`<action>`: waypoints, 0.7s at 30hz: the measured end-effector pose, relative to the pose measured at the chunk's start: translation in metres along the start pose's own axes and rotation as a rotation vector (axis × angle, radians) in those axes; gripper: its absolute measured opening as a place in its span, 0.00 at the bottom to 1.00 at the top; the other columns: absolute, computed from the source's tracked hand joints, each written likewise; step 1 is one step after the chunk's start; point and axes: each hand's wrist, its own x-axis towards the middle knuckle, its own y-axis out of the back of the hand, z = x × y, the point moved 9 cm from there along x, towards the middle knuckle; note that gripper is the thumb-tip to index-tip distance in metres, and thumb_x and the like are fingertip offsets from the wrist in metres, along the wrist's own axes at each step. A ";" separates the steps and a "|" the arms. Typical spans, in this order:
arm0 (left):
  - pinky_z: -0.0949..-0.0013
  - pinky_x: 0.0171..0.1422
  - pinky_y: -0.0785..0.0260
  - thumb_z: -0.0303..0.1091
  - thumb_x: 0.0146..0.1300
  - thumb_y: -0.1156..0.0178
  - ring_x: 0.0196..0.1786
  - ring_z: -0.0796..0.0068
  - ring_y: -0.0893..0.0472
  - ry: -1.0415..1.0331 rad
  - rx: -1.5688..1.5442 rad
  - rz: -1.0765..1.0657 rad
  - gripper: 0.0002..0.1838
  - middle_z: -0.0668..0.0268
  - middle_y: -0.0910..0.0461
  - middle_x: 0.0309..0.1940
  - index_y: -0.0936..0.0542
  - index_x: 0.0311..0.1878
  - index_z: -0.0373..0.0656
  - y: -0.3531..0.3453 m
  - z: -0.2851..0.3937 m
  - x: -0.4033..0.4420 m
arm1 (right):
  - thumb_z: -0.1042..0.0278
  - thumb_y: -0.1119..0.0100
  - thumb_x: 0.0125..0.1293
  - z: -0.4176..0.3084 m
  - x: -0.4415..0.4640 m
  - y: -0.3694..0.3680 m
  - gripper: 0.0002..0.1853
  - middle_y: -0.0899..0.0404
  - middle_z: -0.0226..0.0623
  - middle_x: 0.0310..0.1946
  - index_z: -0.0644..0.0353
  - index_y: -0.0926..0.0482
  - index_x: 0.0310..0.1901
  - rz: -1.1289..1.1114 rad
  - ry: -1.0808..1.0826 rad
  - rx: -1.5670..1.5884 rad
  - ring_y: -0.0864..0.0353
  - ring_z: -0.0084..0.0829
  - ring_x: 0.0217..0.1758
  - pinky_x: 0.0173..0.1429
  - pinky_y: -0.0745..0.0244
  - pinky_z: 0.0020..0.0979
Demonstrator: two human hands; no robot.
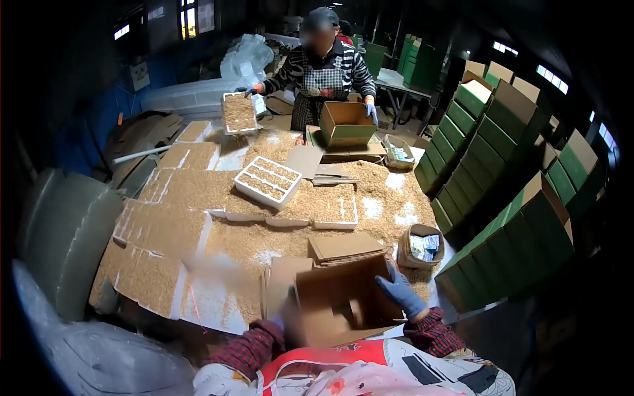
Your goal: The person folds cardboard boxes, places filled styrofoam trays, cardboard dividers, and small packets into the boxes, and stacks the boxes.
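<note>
An open cardboard box [343,300] stands upright right before me, with its brown inside showing. My right hand [403,292], in a blue-grey glove, is at the box's right side, its thumb apart from its fingers and the rim between them. My left hand [282,322] is at the box's left side, mostly hidden by the dark, blurred edge there, so its fingers cannot be made out. Flat cardboard pieces [347,247] lie just behind the box. Further back, a white foam tray [269,183] with rows of filling sits tilted on the shavings.
Across the table [231,241], a co-worker [323,72] holds a filled tray [239,113] and touches another box [347,124]. Filled trays [152,277] line the left. A basket of packets [422,247] stands right, near stacked green boxes [508,257].
</note>
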 end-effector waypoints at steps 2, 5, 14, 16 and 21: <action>0.57 0.58 0.30 0.36 0.73 0.53 0.55 0.52 0.23 0.114 -0.305 0.056 0.16 0.49 0.23 0.51 0.27 0.58 0.39 -0.039 -0.047 -0.037 | 0.60 0.43 0.66 0.062 -0.002 -0.031 0.29 0.23 0.46 0.57 0.62 0.34 0.66 -0.115 -0.091 -0.019 0.25 0.38 0.62 0.65 0.34 0.34; 0.65 0.69 0.39 0.34 0.68 0.43 0.62 0.63 0.27 0.568 -0.738 0.535 0.23 0.54 0.25 0.58 0.30 0.63 0.33 0.184 -0.022 -0.090 | 0.59 0.46 0.66 0.077 -0.007 -0.044 0.25 0.20 0.45 0.52 0.59 0.29 0.62 -0.186 -0.176 0.007 0.22 0.42 0.57 0.62 0.31 0.37; 0.52 0.64 0.33 0.72 0.61 0.52 0.61 0.48 0.27 1.595 -0.098 1.073 0.44 0.51 0.30 0.63 0.35 0.69 0.45 0.266 -0.385 -0.387 | 0.53 0.45 0.67 0.033 -0.012 -0.028 0.24 0.20 0.48 0.51 0.60 0.27 0.59 -0.143 -0.283 -0.157 0.23 0.45 0.55 0.60 0.31 0.38; 0.53 0.68 0.37 0.71 0.60 0.51 0.65 0.52 0.31 1.406 -0.617 1.299 0.45 0.54 0.33 0.66 0.37 0.71 0.46 0.242 -0.388 -0.359 | 0.51 0.45 0.66 0.042 -0.013 -0.031 0.25 0.21 0.49 0.50 0.61 0.26 0.57 -0.136 -0.296 -0.172 0.23 0.45 0.55 0.60 0.31 0.38; 0.51 0.71 0.40 0.67 0.62 0.49 0.67 0.54 0.33 0.961 -1.476 1.302 0.44 0.65 0.45 0.74 0.45 0.75 0.53 0.243 -0.344 -0.290 | 0.51 0.44 0.66 0.036 -0.012 -0.029 0.25 0.22 0.48 0.52 0.62 0.27 0.57 -0.096 -0.269 -0.153 0.24 0.44 0.56 0.61 0.32 0.38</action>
